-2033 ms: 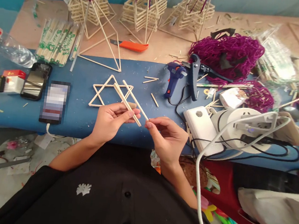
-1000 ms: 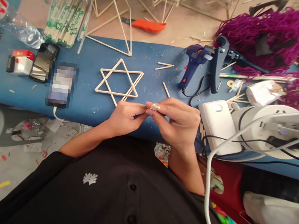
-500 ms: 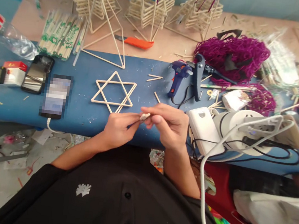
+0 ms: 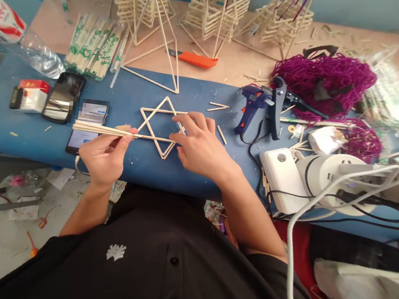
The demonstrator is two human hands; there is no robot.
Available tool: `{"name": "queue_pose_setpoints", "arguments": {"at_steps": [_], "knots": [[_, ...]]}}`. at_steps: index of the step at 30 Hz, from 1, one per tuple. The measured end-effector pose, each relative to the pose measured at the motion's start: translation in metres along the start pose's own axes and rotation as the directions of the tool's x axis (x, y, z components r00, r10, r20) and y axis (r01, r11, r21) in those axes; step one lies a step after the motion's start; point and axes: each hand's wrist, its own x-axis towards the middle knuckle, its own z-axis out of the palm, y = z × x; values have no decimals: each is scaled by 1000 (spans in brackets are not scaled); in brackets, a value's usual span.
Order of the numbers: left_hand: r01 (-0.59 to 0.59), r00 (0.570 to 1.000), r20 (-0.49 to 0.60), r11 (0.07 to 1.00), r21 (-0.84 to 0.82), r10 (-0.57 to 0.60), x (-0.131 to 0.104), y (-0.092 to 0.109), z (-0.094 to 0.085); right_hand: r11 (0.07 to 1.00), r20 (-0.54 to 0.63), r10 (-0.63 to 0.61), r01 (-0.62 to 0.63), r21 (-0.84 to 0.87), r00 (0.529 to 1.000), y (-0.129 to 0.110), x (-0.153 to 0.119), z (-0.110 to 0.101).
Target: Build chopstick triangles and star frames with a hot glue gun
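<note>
A few thin wooden sticks (image 4: 103,129) are pinched in my left hand (image 4: 106,157), which is over the phone's right side and left of the star. They point left across the phone (image 4: 83,141). The six-pointed star of wooden sticks (image 4: 151,131) lies flat on the blue mat. My right hand (image 4: 200,144) is over the star's right side, fingers spread and bent; its fingertips are at the star's sticks and hide its right points. I cannot make out anything held in it.
Stick frames (image 4: 216,11) stand at the back, before them an orange cutter (image 4: 198,60). A blue glue gun (image 4: 252,102), cutting pliers (image 4: 276,108), purple yarn (image 4: 324,82) and a white power strip (image 4: 330,177) lie right. Packed chopsticks (image 4: 93,47) and a bottle (image 4: 27,36) are left.
My hands have moved apart. The left moved left, and long sticks now show in it; the right came over the star with its fingers spread. The whole view has shifted slightly.
</note>
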Motion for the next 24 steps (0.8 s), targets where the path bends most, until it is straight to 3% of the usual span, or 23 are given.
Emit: {"name": "queue_pose_setpoints", "arguments": {"at_steps": [9, 16, 19, 24], "knots": [[88, 995, 37, 996, 25, -89, 3, -10, 1, 976, 38, -149, 153, -156, 988, 1, 1, -1], [103, 994, 38, 994, 43, -105, 7, -15, 3, 971, 66, -218, 223, -87, 974, 5, -19, -13], [115, 993, 35, 992, 44, -116, 9, -15, 5, 968, 19, -234, 235, -92, 972, 4, -26, -19], [141, 989, 28, 989, 36, -142, 12, -18, 7, 965, -164, -227, 198, -173, 960, 4, -36, -30]]}}
